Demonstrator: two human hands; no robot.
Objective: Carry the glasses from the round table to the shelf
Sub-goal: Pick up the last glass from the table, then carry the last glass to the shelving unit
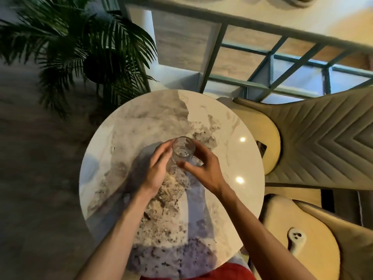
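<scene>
A clear drinking glass (183, 149) stands upright near the middle of the round marble table (125, 126). My left hand (156, 165) curls against its left side, fingers touching the wall. My right hand (203, 167) wraps it from the right, thumb across the near side and fingers behind. Both hands grip the same glass. I see no other glass on the table.
A potted palm (84, 55) stands beyond the table at the left. A shelf unit with a green-grey frame and open compartments (238, 55) runs behind the table to the right. Two beige padded chairs (319, 142) crowd the table's right side.
</scene>
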